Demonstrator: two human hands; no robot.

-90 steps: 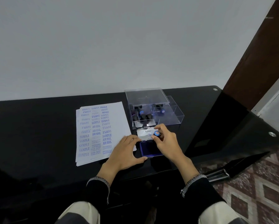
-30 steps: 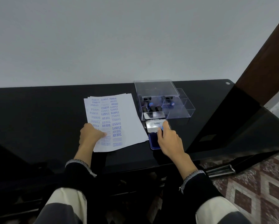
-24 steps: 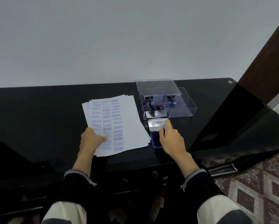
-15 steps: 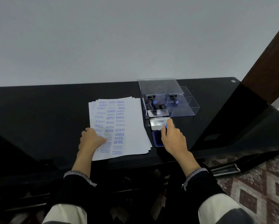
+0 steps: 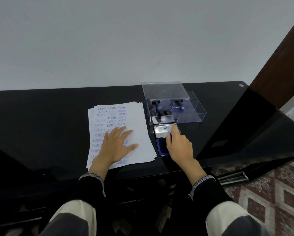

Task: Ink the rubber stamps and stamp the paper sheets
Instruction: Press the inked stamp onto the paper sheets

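Observation:
A stack of white paper sheets [image 5: 139,133], its top sheet covered with blue stamped words, lies on the black table [image 5: 40,120]. My left hand [image 5: 116,147] rests flat on the stack with fingers spread. To the right sits an open ink pad [image 5: 161,148] with a blue pad and a silver lid [image 5: 161,131] folded back. My right hand [image 5: 178,147] is over the pad, holding a rubber stamp [image 5: 172,132] whose blue top shows between the fingers. The stamp's face is hidden by the hand.
A clear plastic box [image 5: 190,113] with several more stamps [image 5: 159,110] stands behind the ink pad, its clear lid [image 5: 165,90] propped on top. The table's glossy right end [image 5: 255,133] drops toward a patterned floor [image 5: 270,193]. A pale wall rises behind.
My left hand, earlier gripping the stack's left edge and shifting the sheets, now lies flat and spread on top of them. My right hand stays at the ink pad with the stamp.

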